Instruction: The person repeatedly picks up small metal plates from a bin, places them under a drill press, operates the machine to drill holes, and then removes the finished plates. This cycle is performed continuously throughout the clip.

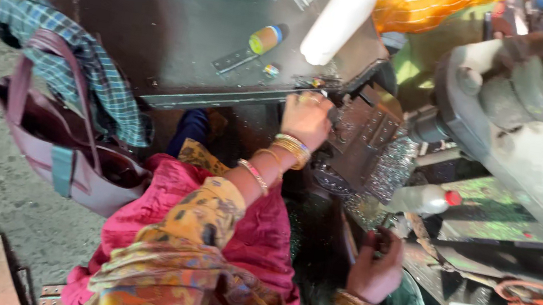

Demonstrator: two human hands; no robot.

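Near the frame's centre, the left hand (305,116) rests its curled fingers on a perforated metal plate (364,140) at the dark surface (162,26) edge. Lower right, the right hand (377,263) grips a small dark piece; a plastic bottle (422,199) lies nearby.

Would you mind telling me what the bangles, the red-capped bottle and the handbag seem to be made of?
The bangles on the left hand look like polished gold-toned metal, given their bright glint. The red-capped bottle seems to be clear plastic: translucent, with a moulded cap. The handbag looks like smooth maroon leather or an imitation, with a soft sheen; which of the two is unclear.
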